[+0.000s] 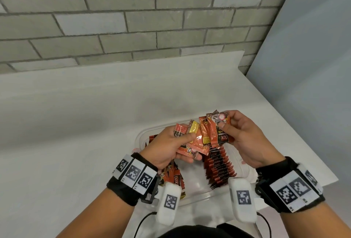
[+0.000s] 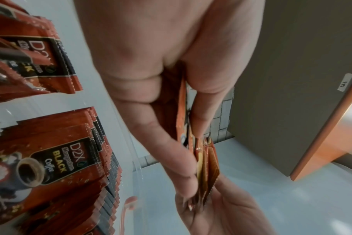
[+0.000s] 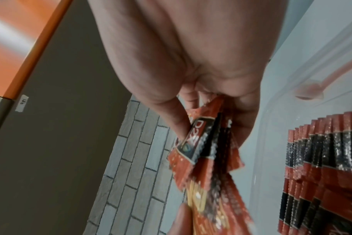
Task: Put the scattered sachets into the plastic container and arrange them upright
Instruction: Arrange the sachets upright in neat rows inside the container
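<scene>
A clear plastic container (image 1: 191, 198) sits on the white table below both hands. Inside it, red-and-black coffee sachets stand in a row (image 1: 218, 167) on the right and another bunch (image 1: 173, 176) on the left. My left hand (image 1: 171, 145) grips a fan of several red and yellow sachets (image 1: 197, 139) above the container. My right hand (image 1: 241, 135) pinches a few red sachets (image 1: 218, 129) right beside that fan. In the left wrist view the held sachets (image 2: 203, 162) show edge-on between thumb and fingers; in the right wrist view the held bunch (image 3: 207, 143) points down.
The white table (image 1: 76, 124) runs to a grey brick wall (image 1: 114, 19) behind; its right edge slants off near a pale panel (image 1: 303, 67). Wrist-camera units (image 1: 168, 201) and cables hang below both wrists over the container's near rim.
</scene>
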`<state>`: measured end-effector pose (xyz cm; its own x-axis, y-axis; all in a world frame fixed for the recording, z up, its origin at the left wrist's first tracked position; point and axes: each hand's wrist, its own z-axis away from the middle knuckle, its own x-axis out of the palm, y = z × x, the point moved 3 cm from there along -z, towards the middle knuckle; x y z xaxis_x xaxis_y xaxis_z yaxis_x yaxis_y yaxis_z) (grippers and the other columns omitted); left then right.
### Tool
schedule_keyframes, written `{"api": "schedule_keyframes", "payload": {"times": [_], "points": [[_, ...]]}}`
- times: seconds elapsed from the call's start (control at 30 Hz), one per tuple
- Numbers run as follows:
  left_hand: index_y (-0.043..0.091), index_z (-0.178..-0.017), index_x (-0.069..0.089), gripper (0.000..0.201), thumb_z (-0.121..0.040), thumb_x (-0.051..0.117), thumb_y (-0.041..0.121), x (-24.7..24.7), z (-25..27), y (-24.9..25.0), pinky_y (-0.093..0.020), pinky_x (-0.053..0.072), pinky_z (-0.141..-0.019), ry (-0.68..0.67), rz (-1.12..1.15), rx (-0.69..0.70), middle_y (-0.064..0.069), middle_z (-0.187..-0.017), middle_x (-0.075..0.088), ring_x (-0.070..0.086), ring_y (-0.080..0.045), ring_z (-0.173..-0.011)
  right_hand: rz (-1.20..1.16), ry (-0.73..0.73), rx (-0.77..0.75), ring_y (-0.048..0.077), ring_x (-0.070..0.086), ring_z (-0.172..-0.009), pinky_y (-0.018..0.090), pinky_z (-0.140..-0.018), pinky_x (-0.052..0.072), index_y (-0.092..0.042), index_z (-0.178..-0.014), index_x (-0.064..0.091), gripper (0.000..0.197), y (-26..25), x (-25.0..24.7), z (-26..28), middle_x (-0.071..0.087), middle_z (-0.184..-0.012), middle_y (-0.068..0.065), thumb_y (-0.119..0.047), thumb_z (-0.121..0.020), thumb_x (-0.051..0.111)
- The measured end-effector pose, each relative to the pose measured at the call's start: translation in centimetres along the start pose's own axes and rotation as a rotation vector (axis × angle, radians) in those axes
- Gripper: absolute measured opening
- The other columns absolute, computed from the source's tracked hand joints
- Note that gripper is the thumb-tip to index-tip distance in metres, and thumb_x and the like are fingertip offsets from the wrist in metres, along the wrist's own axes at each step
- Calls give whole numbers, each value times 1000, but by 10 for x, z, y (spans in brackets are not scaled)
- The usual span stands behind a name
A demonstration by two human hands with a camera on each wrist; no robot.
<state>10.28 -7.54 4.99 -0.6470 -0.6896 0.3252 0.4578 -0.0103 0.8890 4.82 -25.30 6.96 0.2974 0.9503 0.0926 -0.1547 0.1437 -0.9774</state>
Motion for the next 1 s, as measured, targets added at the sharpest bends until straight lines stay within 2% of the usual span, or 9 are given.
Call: {"api": "schedule_keyframes", "payload": {"times": [0.1,0.2,0.4,0.53,0.63,0.77,0.83,0.93,1.0], "points": [[10,-111,59,40,-82,60,37,2,-2,1,-24,55,-50,1,-45,3,-17,-87,73,70,-24,-65,12,-78,68,17,67,-72,34,-70,51,-11,-100,55,11,0,5,0,71,-84,6,-6,-90,56],[8,-113,57,45,-95,42,47,3,-3,3,-25,54,-47,31,34,-56,-17,-78,71,69,-24,-60,21,-98,116,21,67,-72,37,-69,50,-8,-105,54,15,2,8,1,72,-83,10,-8,-90,56],[9,-113,61,67,-94,24,61,4,-3,3,-25,54,-45,52,6,-101,-22,-86,71,70,-26,-64,8,-112,125,23,68,-75,35,-66,54,-9,-107,53,17,7,12,2,72,-86,12,-10,-90,56],[14,-123,57,72,-87,29,69,3,-3,4,-28,59,-56,-46,47,-89,-24,-105,69,69,-34,-88,-4,-115,141,24,69,-78,33,-64,56,-9,-110,53,19,8,14,1,72,-90,15,-10,-91,57],[4,-128,49,59,-90,46,49,0,-3,3,-29,59,-63,-114,171,-51,-28,-112,64,69,-35,-89,-66,-69,152,22,69,-75,31,-59,56,-8,-109,52,18,7,10,-2,71,-88,13,-7,-92,55],[4,-114,47,15,-100,42,8,0,-4,1,-25,57,-56,-26,132,-3,-18,-89,71,71,-25,-72,-129,-34,167,22,69,-74,32,-57,56,-9,-107,53,16,8,9,-1,71,-88,13,-5,-92,55],[5,-110,52,14,-100,43,8,-1,-5,0,-23,56,-54,-3,39,27,-11,-85,71,70,-19,-70,-141,-29,171,22,69,-75,32,-58,56,-9,-108,53,16,8,10,0,71,-90,13,-5,-92,54],[4,-107,61,19,-97,51,16,-4,-6,2,-25,56,-53,34,-55,46,-11,-97,67,66,-21,-85,-144,-36,159,22,69,-77,34,-63,57,-8,-110,52,18,7,13,1,71,-91,12,-8,-93,54],[12,-97,66,19,-91,57,27,-3,-5,6,-31,59,-60,33,-24,48,-6,-95,68,67,-20,-87,-172,-37,127,20,69,-76,32,-62,57,-8,-111,52,19,4,16,2,71,-90,10,-9,-93,54]]}}
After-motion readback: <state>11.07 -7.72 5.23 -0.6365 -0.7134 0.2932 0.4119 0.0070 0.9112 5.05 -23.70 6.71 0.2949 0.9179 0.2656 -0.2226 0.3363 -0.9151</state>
